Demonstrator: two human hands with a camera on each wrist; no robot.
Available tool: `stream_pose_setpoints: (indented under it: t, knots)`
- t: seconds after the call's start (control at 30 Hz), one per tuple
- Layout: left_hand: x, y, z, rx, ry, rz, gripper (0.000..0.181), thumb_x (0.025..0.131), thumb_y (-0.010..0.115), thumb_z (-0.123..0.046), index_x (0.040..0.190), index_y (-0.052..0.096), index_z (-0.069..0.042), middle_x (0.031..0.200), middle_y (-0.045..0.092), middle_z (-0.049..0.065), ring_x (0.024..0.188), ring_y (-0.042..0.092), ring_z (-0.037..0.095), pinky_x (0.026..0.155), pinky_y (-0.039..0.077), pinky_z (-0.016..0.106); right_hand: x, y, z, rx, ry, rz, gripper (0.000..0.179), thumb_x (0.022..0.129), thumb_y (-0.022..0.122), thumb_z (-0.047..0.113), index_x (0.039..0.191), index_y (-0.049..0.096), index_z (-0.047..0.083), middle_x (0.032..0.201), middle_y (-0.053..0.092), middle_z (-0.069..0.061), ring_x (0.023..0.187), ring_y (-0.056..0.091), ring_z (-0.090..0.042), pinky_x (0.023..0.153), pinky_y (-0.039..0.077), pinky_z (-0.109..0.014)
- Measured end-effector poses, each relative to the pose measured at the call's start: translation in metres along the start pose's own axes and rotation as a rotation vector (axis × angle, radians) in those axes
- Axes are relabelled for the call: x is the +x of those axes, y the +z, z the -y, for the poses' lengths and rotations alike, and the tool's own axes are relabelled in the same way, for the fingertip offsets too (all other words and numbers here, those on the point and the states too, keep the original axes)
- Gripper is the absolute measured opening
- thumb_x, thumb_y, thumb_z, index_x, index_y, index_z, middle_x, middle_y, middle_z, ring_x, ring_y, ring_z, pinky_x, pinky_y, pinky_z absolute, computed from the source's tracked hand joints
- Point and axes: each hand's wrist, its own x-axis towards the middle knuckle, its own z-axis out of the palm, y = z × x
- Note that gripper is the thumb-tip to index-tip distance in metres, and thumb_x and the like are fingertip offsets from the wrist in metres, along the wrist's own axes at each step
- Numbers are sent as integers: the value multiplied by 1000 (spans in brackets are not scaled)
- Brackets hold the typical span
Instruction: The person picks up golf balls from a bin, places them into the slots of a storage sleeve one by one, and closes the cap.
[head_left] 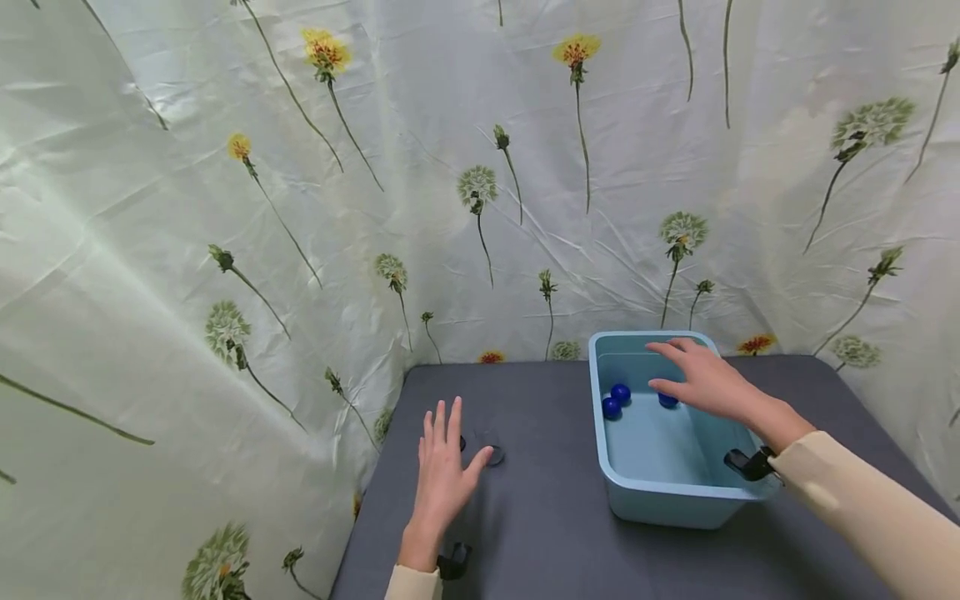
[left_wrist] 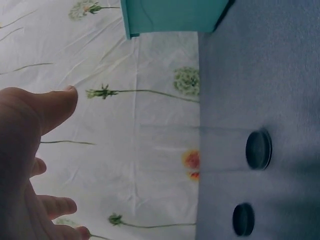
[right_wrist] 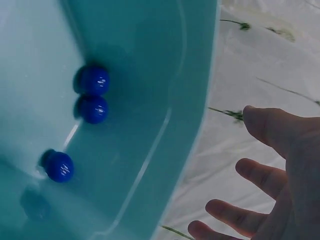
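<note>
I see R hand (head_left: 705, 382) released over light-blue plastic bin (head_left: 667, 507) w/ 3 glossy blue balls (right_wrist: 94, 110). L hand (head_left: 442, 479) released nr 2 round black discs (left_wrist: 258, 150).

Dim wrist views, soft shadows, glossy curtain (head_left: 427, 200)

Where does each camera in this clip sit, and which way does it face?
Head: worn on the head, facing forward and down at the table, blue bin and flowered curtain; left hand, right hand and sleeves show.
Left wrist: worn there, facing across the table toward dark discs, curtain and bin; part of that hand shows.
Right wrist: worn there, facing into the bin at three blue balls; part of that hand shows.
Shared: head and right wrist both show the balls.
</note>
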Motion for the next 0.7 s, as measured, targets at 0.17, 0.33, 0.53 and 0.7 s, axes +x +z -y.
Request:
stream_pose_setpoints:
  t: [0.17, 0.33, 0.53, 0.7]
  knots:
    - [8, 11, 5, -133, -48, -12, 93, 92, 72, -45, 163, 14, -27, 166, 16, 10, 152, 11, 35, 111, 24, 66, 25, 18, -12, 35, 32, 40, 69, 98, 65, 43, 148, 45, 0, 143, 42, -35, 125, 47, -52, 94, 41, -66]
    - [17, 26, 12, -284, -136, -36, 93, 91, 75, -43, 162, 18, -29, 164, 23, 6, 149, 26, 31, 109, 33, 60, 45, 33, -29, 42, 66, 104, 61, 98, 65, 31, 144, 49, -5, 138, 47, -37, 124, 46, -55, 96, 40, -65]
    - [23, 44, 19, -445, -216, -59, 93, 87, 80, -40, 160, 22, -33, 161, 33, 7, 145, 33, 32, 107, 34, 61, 58, 46, -48, 51, 143, 173, 59, 95, 66, 28, 139, 52, -10, 137, 50, -37, 122, 50, -53, 97, 42, -62]
    - [21, 56, 26, -538, -264, -55, 92, 87, 82, -35, 159, 26, -27, 157, 39, 12, 144, 36, 33, 108, 35, 59, 64, 62, -63, 60, 242, 256, 59, 94, 67, 24, 138, 51, -12, 136, 49, -38, 118, 54, -49, 94, 46, -56]
